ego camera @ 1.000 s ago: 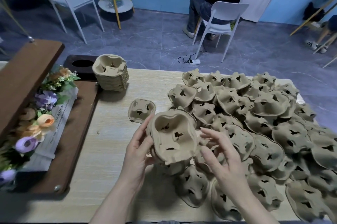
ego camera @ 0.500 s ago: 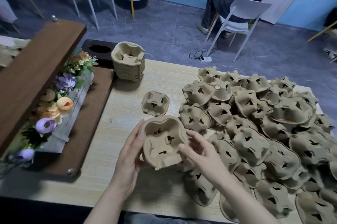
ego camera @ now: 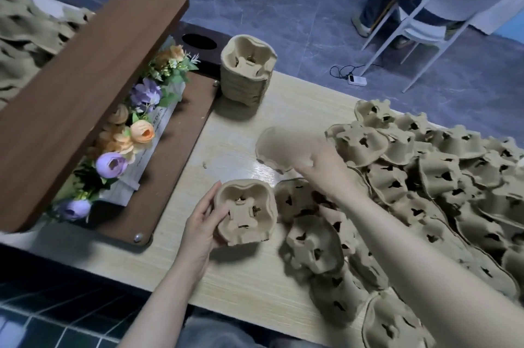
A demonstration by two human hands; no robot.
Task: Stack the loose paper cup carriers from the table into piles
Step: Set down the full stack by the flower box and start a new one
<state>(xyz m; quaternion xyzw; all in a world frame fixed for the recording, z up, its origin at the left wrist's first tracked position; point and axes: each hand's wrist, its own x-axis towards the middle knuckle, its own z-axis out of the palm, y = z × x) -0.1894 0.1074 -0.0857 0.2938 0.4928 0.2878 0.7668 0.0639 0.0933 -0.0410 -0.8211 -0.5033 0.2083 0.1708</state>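
Observation:
My left hand (ego camera: 202, 227) grips a small nested stack of brown paper cup carriers (ego camera: 246, 211) just above the wooden table (ego camera: 246, 279). My right hand (ego camera: 317, 162) reaches forward and holds a single loose carrier (ego camera: 273, 146), which is blurred by motion and lifted off the table. A tall finished pile of carriers (ego camera: 247, 70) stands at the table's far left corner. Several loose carriers (ego camera: 425, 194) lie heaped over the right half of the table.
A dark wooden shelf unit (ego camera: 85, 98) with artificial flowers (ego camera: 136, 132) lies along the table's left side. More carriers (ego camera: 25, 33) show beyond it at far left. A person sits on a white chair (ego camera: 442, 16) on the floor behind, near a power strip (ego camera: 356, 80).
My right hand left the stack, reached forward and picked up the single carrier that lay on the table. The left hand keeps the stack, now lower. The camera tilted left and down.

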